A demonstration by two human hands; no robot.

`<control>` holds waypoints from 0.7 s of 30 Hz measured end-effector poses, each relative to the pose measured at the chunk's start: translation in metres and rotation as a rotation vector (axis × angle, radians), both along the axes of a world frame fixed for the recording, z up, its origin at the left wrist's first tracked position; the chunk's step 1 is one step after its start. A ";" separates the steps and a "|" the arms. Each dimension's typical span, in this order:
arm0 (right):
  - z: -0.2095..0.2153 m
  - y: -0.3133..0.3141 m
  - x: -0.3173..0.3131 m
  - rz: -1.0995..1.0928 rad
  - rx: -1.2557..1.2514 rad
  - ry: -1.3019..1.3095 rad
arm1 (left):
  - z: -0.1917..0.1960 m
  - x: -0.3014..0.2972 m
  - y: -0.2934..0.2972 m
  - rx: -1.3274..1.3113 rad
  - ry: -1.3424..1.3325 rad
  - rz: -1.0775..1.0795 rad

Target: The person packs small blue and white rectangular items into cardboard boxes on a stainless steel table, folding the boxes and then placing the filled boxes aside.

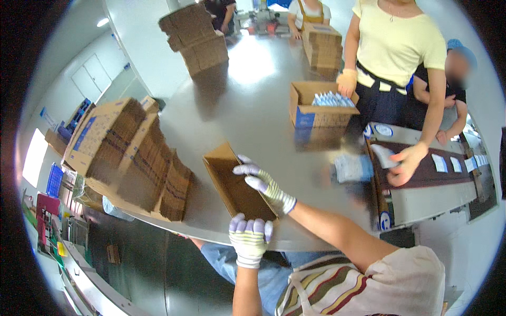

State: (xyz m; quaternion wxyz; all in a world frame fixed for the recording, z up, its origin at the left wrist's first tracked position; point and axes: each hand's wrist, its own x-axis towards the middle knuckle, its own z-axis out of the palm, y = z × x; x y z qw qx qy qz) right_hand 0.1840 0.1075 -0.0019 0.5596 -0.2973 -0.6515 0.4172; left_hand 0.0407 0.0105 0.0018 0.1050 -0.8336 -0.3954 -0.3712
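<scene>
An open brown cardboard box (224,176) stands at the near edge of the metal table, its inside bare. My right hand (266,185), in a striped white and purple glove, grips the box's right wall with fingers reaching over the rim. At the box's near end, my left hand (249,237), gloved the same way, is closed with curled fingers on the edge; its fingertips are partly hidden.
Stacked flattened cartons (124,152) rise on the left, with another stack (195,39) farther back. Across the table, a co-worker handles small packets beside a filled carton (321,117) and a conveyor (421,189). Loose blue-white packets (352,168) lie right of my box.
</scene>
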 end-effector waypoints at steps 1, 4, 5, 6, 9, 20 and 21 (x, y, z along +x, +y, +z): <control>-0.003 0.000 0.000 0.002 -0.025 0.019 | -0.002 -0.001 -0.001 -0.001 -0.007 -0.006; 0.004 -0.007 -0.011 0.024 -0.125 0.126 | -0.005 -0.004 0.001 0.067 -0.016 0.024; -0.001 -0.004 -0.014 0.024 -0.088 0.129 | 0.002 -0.005 -0.001 0.080 -0.013 0.003; -0.001 0.000 -0.013 0.015 -0.027 0.049 | 0.008 -0.008 -0.003 0.093 -0.003 -0.017; -0.007 -0.002 -0.017 0.023 0.029 0.045 | 0.001 -0.008 -0.008 0.090 -0.021 0.013; -0.002 -0.005 -0.008 0.061 -0.049 0.165 | 0.000 0.004 -0.001 0.159 -0.045 0.011; -0.003 -0.004 -0.008 0.047 -0.043 0.114 | 0.000 0.001 -0.002 0.146 -0.040 0.015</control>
